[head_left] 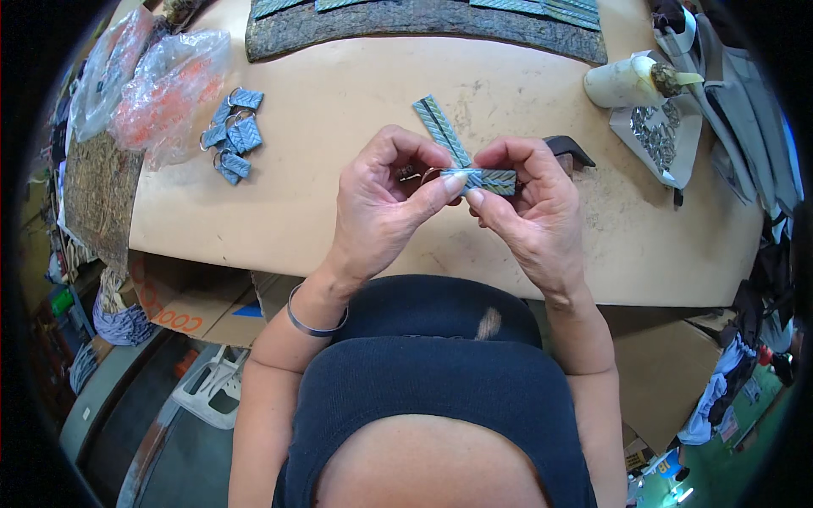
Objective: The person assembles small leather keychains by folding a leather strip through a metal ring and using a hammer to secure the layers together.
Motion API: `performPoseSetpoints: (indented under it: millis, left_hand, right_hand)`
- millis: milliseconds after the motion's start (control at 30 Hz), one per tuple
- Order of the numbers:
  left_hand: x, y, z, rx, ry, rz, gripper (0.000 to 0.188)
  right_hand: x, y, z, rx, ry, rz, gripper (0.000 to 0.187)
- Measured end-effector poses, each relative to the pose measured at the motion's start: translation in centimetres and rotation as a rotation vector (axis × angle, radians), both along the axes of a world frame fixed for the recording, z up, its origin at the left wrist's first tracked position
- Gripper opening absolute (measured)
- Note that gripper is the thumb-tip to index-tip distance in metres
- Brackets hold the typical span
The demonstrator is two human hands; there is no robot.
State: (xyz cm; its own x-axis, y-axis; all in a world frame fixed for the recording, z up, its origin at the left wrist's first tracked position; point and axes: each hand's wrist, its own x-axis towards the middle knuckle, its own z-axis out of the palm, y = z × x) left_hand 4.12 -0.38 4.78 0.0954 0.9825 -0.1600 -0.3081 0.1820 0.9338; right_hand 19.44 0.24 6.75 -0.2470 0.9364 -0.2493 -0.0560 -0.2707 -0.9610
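Over the table, both hands pinch a blue-green patterned strip (pixel 500 181) between thumbs and fingers. My left hand (pixel 377 190) grips its left end, beside a thin metal ring (pixel 430 175) that partly shows among the fingers. My right hand (pixel 538 199) has its thumb under the strip's lower edge, with the fingers curled behind. A longer length of patterned strip (pixel 438 127) slants away beyond the hands; whether it is joined to the held piece I cannot tell. To the left lies a small heap of folded patterned tabs (pixel 244 134) with metal rings.
Clear plastic bags (pixel 174 102) lie at the far left. Back right are a white bottle (pixel 622 82) and a white tray (pixel 688 148) of small metal pieces. A black curved object (pixel 569 149) rests behind my right hand. More strips lie on a dark board (pixel 423 34).
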Motion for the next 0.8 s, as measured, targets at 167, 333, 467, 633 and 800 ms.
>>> performPoseSetpoints:
  millis: [167, 333, 467, 633, 800]
  left_hand:
    - [-0.5, 0.2, 0.6, -0.072, 0.053, -0.073, 0.021]
    - [-1.0, 0.5, 1.0, -0.094, -0.111, -0.109, 0.023]
    - [-0.9, 0.7, 1.6, -0.046, -0.128, -0.100, 0.025]
    - [-0.5, 0.3, 2.0, 0.023, 0.016, -0.059, 0.028]
    - [-0.1, -0.3, 1.4, 0.104, 0.060, -0.001, 0.028]
  right_hand:
    - [0.0, 0.3, 0.1, -0.069, 0.102, 0.005, 0.022]
    - [1.8, 0.8, -1.1, -0.467, 0.750, 0.074, 0.029]
    - [1.5, 0.0, -1.5, -0.483, 0.808, 0.065, 0.034]
    - [1.2, 0.1, -0.9, -0.355, 0.682, 0.060, 0.028]
    - [0.8, 0.0, -0.3, -0.289, 0.485, 0.027, 0.025]
